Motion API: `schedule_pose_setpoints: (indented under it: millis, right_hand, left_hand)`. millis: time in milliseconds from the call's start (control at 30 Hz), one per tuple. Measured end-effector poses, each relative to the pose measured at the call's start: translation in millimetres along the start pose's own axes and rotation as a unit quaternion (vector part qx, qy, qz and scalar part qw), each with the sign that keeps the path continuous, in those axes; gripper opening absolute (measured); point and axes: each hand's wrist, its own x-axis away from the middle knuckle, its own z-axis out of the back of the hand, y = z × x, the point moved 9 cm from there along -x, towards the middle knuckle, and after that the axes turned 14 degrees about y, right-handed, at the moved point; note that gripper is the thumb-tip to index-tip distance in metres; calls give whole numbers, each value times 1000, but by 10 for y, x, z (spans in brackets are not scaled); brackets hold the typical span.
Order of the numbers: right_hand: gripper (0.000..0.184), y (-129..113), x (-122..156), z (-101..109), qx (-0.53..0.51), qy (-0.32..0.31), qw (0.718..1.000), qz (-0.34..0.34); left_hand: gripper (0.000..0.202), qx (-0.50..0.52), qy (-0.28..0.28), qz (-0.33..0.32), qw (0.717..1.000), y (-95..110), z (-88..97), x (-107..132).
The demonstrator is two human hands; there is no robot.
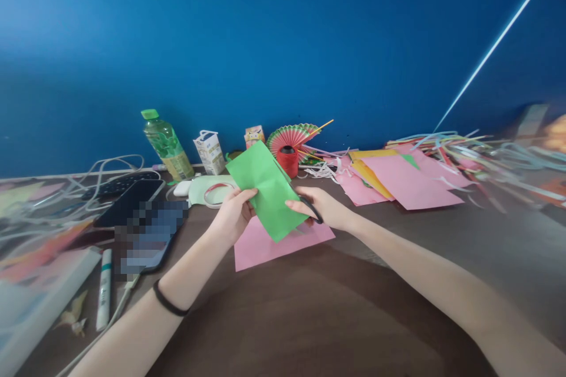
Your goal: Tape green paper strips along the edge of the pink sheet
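Note:
A green sheet of paper (267, 188) is held up above the brown table (309, 318), tilted, between both hands. My left hand (234, 212) pinches its left edge, fingers closed on it. My right hand (321, 207) is closed round the black handles of scissors (313, 210), whose blades are hidden behind the green sheet. Under the hands a pink sheet (274, 241) lies flat on the table. A black band circles my left wrist.
A phone (145, 224) lies at left with a white glue stick (104, 288), cables and a keyboard. At the back stand a green bottle (165, 144), a small carton (210, 152), red twine (288, 160) and a paper fan. Pink and yellow sheets (402, 179) and paper strips spread right.

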Motion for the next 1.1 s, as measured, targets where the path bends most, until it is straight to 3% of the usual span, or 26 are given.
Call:
schedule_pose_setpoints:
  millis: [1100]
  right_hand:
    - [37,-33,1,47,49,23,999,2]
  left_hand:
    - [17,11,13,10,1000,-13,11,5]
